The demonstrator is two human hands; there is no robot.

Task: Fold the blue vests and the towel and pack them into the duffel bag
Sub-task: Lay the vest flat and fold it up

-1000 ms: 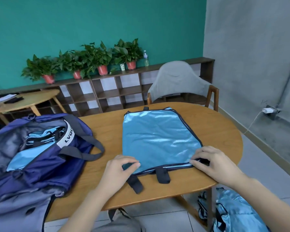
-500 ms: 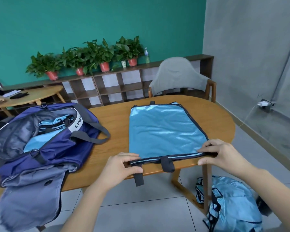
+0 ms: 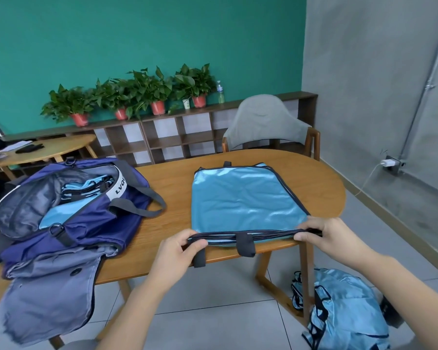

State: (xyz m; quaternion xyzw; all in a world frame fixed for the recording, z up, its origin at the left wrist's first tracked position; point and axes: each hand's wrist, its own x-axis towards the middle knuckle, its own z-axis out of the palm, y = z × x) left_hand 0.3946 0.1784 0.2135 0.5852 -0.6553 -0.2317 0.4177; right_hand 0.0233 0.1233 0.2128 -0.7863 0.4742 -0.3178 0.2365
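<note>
Here the left hand (image 3: 178, 251) and right hand (image 3: 325, 238) each pinch a near corner of the shiny light-blue vest with dark trim (image 3: 245, 200), lifting its near edge at the rim of the oval wooden table (image 3: 321, 183); the rest lies flat beyond the hands. Bare wood shows on either side. Left of the left hand sits the open navy duffel bag (image 3: 86, 213) (blue fabric inside). Below the right hand, more blue vests (image 3: 347, 317) lie heaped on the floor.
</note>
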